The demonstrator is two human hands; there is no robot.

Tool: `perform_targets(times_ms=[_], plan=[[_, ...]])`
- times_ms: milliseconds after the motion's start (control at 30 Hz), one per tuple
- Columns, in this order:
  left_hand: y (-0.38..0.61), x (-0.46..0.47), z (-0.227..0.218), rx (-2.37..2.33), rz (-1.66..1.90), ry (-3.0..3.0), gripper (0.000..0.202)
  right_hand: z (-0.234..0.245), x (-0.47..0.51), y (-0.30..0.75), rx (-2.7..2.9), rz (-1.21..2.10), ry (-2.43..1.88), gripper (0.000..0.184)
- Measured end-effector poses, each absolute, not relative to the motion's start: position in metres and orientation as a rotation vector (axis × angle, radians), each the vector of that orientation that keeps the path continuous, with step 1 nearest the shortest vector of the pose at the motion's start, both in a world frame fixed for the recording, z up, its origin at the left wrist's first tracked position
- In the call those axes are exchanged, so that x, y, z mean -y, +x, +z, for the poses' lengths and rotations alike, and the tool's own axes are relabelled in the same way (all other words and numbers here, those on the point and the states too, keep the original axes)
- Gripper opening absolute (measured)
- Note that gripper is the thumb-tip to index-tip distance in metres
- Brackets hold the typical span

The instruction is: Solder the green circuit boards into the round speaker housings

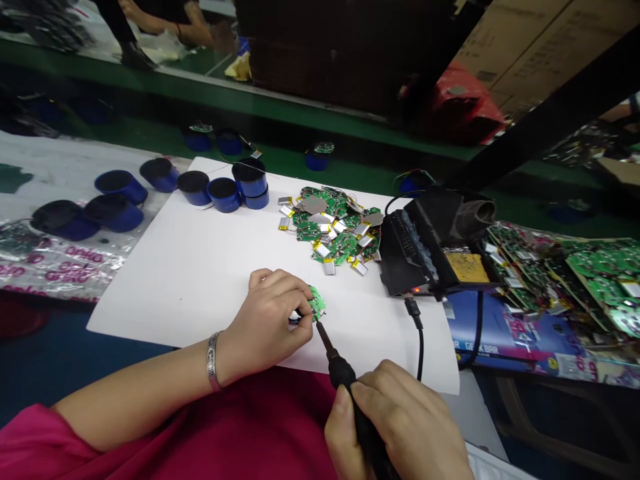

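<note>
My left hand [273, 317], with a silver bracelet at the wrist, is closed on the edge of a small round green circuit board [317, 303] over the white sheet. My fingers cover part of the board. In my right hand [400, 420] is a black-handled soldering iron [345, 373], gripped like a pen. Its tip meets the board's near edge or is very close to it; I cannot tell whether they touch. Beyond my hands lies a pile of green circuit boards [345, 243] with small silver battery cells among them.
The white sheet [200, 280] covers the table. Several blue cylinders [225, 195] stand at the left. Right of the pile is a black soldering station [415, 247] with a yellow sponge [466, 267] and a cable [420, 340]. Board panels [605, 273] lie far right. Another person's arm [170, 27] shows behind.
</note>
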State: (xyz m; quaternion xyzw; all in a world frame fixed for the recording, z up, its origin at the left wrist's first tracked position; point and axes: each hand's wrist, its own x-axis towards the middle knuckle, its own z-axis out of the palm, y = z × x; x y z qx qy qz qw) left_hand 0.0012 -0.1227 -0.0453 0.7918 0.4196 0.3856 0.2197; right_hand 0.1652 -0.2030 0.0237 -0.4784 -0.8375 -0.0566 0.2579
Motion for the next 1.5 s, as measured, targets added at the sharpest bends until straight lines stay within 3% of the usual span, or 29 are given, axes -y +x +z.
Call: perform_targets(times_ms=[433,800,933,1033,1267,1500], plan=[[0.001,0.124,-0.044,-1.165,1.063,2.199,0.014,0.022,0.204,0.170,2.296,-0.166,-1.303,0.022],[0.001,0.124,-0.046,-1.167,1.079,2.211,0.015,0.033,0.205,0.182,2.169,0.031,-1.280,0.011],[0.000,0.123,-0.046,-1.154,1.070,2.204,0.014,0.015,0.195,0.183,1.958,-0.084,-1.233,0.038],[0.000,0.123,-0.045,-1.147,1.076,2.207,0.014,-0.004,0.184,0.181,1.864,-0.045,-1.206,0.048],[-0.001,0.124,-0.046,-1.155,1.080,2.203,0.014,-0.034,0.162,0.178,2.004,0.164,-1.098,0.040],[-0.002,0.123,-0.045,-1.143,1.019,2.197,0.013,-0.048,0.158,0.180,2.059,0.141,-1.079,0.040]])
